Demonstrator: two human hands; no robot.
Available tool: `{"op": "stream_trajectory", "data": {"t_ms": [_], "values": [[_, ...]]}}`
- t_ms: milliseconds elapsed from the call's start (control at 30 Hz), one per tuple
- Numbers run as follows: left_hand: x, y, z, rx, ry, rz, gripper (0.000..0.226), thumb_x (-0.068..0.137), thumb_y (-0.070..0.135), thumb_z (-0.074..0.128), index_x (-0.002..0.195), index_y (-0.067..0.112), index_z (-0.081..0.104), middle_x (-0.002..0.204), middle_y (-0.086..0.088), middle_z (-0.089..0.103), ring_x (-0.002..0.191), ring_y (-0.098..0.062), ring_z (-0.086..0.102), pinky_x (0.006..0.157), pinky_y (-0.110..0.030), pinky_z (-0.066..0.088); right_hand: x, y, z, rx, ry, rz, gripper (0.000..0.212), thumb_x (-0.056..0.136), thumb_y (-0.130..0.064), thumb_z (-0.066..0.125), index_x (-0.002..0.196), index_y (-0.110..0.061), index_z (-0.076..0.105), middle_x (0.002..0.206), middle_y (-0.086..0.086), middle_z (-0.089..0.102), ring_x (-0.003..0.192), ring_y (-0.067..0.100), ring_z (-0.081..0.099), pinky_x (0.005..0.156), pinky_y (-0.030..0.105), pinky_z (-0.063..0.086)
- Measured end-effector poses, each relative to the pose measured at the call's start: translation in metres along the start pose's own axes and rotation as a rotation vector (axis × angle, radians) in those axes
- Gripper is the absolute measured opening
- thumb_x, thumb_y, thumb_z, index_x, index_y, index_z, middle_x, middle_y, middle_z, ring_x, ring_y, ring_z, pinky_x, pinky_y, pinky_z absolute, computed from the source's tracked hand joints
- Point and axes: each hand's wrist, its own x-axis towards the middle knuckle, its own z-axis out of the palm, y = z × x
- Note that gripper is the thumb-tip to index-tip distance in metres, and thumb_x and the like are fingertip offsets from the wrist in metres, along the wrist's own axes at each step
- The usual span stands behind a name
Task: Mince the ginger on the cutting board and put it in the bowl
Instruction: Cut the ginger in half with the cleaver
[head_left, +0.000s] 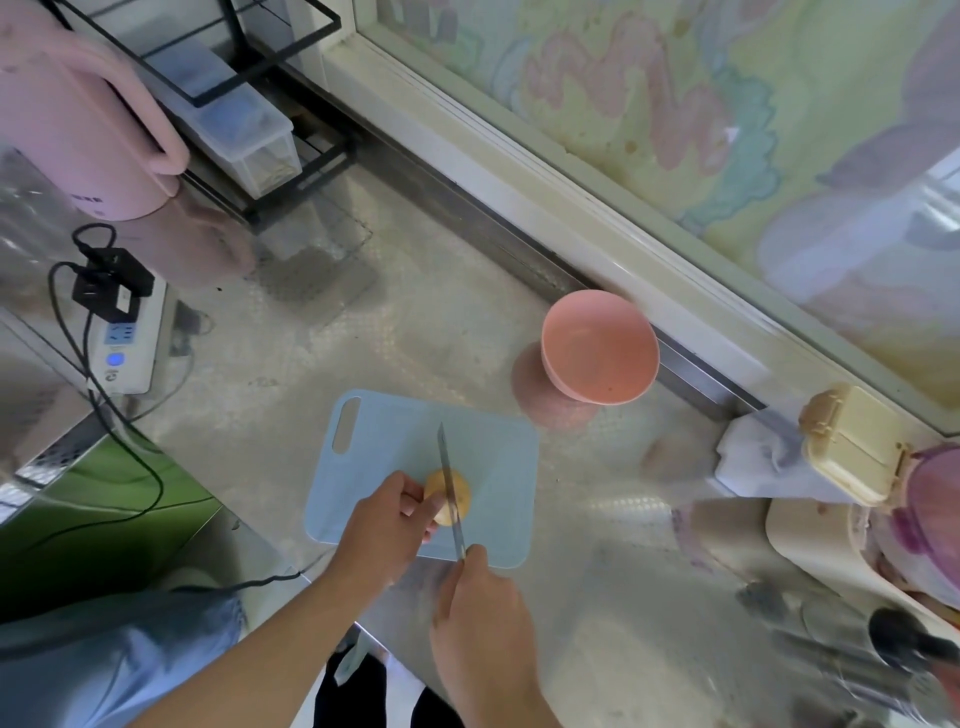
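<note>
A yellow-tan piece of ginger (460, 491) lies on the light blue cutting board (493, 457) near its front edge. My left hand (387, 525) holds the ginger from the left with curled fingers. My right hand (478, 618) grips the handle of a knife (448, 475), whose thin blade runs edge-down across the top of the ginger, tip pointing away from me. A pink bowl (597, 348) stands empty on the counter, beyond and to the right of the board.
A pink kettle (78, 130) and a black wire rack with clear boxes (239, 119) stand at the back left. A power strip with black plugs (122, 332) lies left of the board. A cream lidded box (852, 447) and a cloth sit right, along the window sill.
</note>
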Motion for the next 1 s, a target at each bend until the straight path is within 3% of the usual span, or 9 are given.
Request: {"op": "stream_trajectory", "data": {"t_ms": [233,367,533,767,1000], "values": [[0.0010,-0.0013,0.0001,0.025,-0.001,0.010,0.022,0.097,0.036,0.070,0.093,0.017,0.060,0.080,-0.001,0.077,0.069,-0.010,0.074,0.082,-0.044,0.063,0.0005,0.0020,0.0009,-0.004,0.006,-0.011,0.001,0.099,-0.021,0.034,0.098,-0.021,0.033,0.066,-0.009,0.037,0.071,0.020,0.045,0.046,0.025,0.029],[0.0017,-0.0030,0.0005,0.048,-0.002,0.021,0.022,0.097,0.038,0.069,0.093,0.020,0.059,0.083,-0.001,0.076,0.070,-0.010,0.074,0.082,-0.045,0.062,0.0017,0.0037,0.0014,0.006,0.016,0.008,0.011,0.100,-0.023,0.033,0.106,-0.019,0.042,0.077,-0.006,0.051,0.072,0.019,0.047,0.057,0.029,0.034],[0.0016,-0.0028,0.0000,0.063,-0.010,0.029,0.022,0.099,0.038,0.068,0.093,0.019,0.058,0.084,-0.002,0.076,0.070,-0.008,0.074,0.082,-0.043,0.062,-0.0006,0.0043,0.0002,0.039,0.003,0.021,0.012,0.100,-0.024,0.033,0.105,-0.019,0.043,0.092,0.002,0.066,0.072,0.020,0.049,0.060,0.029,0.037],[0.0007,-0.0016,-0.0002,0.066,-0.011,0.043,0.020,0.099,0.036,0.068,0.094,0.020,0.058,0.085,-0.002,0.076,0.069,-0.008,0.073,0.082,-0.042,0.062,0.0012,-0.0002,0.0007,0.016,-0.017,0.048,0.015,0.099,-0.020,0.033,0.111,-0.018,0.042,0.097,0.003,0.068,0.075,0.020,0.047,0.064,0.029,0.037],[-0.0001,-0.0024,-0.0019,0.014,-0.029,0.082,0.011,0.099,0.033,0.068,0.102,0.031,0.057,0.082,0.000,0.078,0.069,-0.010,0.074,0.082,-0.042,0.062,0.0024,-0.0035,-0.0009,0.020,-0.025,0.064,0.009,0.098,-0.020,0.033,0.103,-0.019,0.040,0.095,0.003,0.066,0.074,0.021,0.048,0.064,0.030,0.037]]}}
